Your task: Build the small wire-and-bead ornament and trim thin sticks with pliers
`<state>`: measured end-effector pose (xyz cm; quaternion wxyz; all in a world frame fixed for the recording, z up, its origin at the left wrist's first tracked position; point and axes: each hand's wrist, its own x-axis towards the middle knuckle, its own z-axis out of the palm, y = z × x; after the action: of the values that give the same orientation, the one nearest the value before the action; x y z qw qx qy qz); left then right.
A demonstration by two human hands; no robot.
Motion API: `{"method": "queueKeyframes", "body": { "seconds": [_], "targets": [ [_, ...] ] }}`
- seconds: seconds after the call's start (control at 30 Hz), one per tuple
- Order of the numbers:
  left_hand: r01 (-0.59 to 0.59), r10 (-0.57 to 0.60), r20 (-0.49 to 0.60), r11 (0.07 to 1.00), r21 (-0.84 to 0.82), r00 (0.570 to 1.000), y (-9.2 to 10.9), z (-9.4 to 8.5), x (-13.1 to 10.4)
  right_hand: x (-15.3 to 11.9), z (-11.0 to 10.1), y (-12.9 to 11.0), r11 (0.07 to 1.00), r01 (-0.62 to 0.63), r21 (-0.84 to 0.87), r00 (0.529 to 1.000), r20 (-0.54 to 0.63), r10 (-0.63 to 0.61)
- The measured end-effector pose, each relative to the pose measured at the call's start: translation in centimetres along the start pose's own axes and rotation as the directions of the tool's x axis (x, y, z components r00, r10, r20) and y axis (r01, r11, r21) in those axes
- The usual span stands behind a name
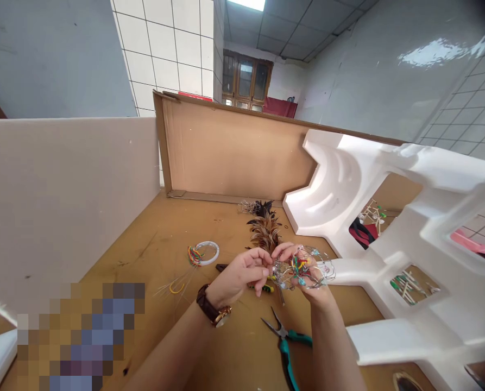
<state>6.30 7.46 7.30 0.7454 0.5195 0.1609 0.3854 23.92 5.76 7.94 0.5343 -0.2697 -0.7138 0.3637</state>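
Note:
In my right hand (303,266) I hold a round openwork wire ornament (321,271) with clear and pale blue beads and red, yellow and green strands in it. My left hand (248,269), wearing a watch on a brown strap, pinches at the left side of this wire piece; what lies between thumb and finger is too small to make out. Below the hands lie long-nose pliers (285,339) with teal handles, jaws apart. A second tool with yellow and black handles (264,288) sits partly hidden behind my left hand. Brown feathers (264,231) lie just beyond the hands.
A white ring with coloured strands (207,253) and loose wires rests left on the brown table (152,239). Silver wire pieces (248,206) lie by dark feathers at the back. White moulded foam (327,212) stands right, cardboard (234,146) behind, a white panel (71,184) left.

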Motion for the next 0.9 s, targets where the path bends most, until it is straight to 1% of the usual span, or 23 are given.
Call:
{"method": "queueKeyframes", "body": {
  "seconds": [0.07, 0.13, 0.23, 0.37, 0.47, 0.57, 0.63, 0.73, 0.8, 0.9],
  "targets": [
    [-0.002, 0.002, 0.010, 1.000, -0.003, 1.000, 0.0, 0.3, -0.1, -0.2, -0.1, 0.6, 0.999, -0.008, 0.052, 0.999, -0.032, 0.009],
    [-0.033, 0.034, -0.033, 0.999, 0.021, 0.999, 0.0, 0.7, -0.3, -0.4, -0.1, 1.1, 0.993, -0.026, 0.114, 0.998, -0.060, 0.033],
    [-0.069, 0.073, -0.093, 0.996, 0.048, 0.993, 0.1, 1.2, -0.5, -0.3, 0.1, 1.2, 0.983, -0.026, 0.184, 0.997, -0.062, 0.038],
    [-0.017, 0.018, -0.082, 1.000, 0.022, 0.996, 0.2, 1.2, -0.5, 0.0, 0.6, 0.4, 0.979, -0.024, 0.201, 0.998, -0.047, 0.034],
    [-0.002, 0.011, -0.101, 0.996, 0.088, 0.995, 0.3, 1.1, -0.5, 0.1, 0.9, 0.1, 0.971, -0.044, 0.235, 0.998, -0.036, 0.054],
    [-0.017, 0.040, -0.154, 0.989, 0.148, 0.987, 0.3, 1.3, -0.6, 0.2, 1.3, 0.3, 0.957, -0.023, 0.288, 0.995, -0.090, 0.051],
    [-0.038, 0.068, -0.189, 0.987, 0.157, 0.980, 0.3, 1.6, -0.6, 0.3, 1.5, 0.6, 0.948, 0.005, 0.317, 0.990, -0.137, 0.041],
    [-0.041, 0.062, -0.188, 0.992, 0.115, 0.980, 0.3, 2.0, -0.6, 0.3, 1.8, 0.9, 0.931, 0.042, 0.364, 0.984, -0.177, 0.025],
    [-0.009, 0.022, -0.182, 0.997, 0.075, 0.983, 0.2, 2.1, -0.5, 0.3, 1.9, 1.1, 0.918, 0.048, 0.393, 0.980, -0.197, 0.033],
    [0.038, -0.033, -0.204, 0.999, 0.021, 0.978, 0.3, 2.1, -0.5, 0.2, 1.8, 1.0, 0.909, 0.030, 0.415, 0.970, -0.230, 0.073]
  ]
}}
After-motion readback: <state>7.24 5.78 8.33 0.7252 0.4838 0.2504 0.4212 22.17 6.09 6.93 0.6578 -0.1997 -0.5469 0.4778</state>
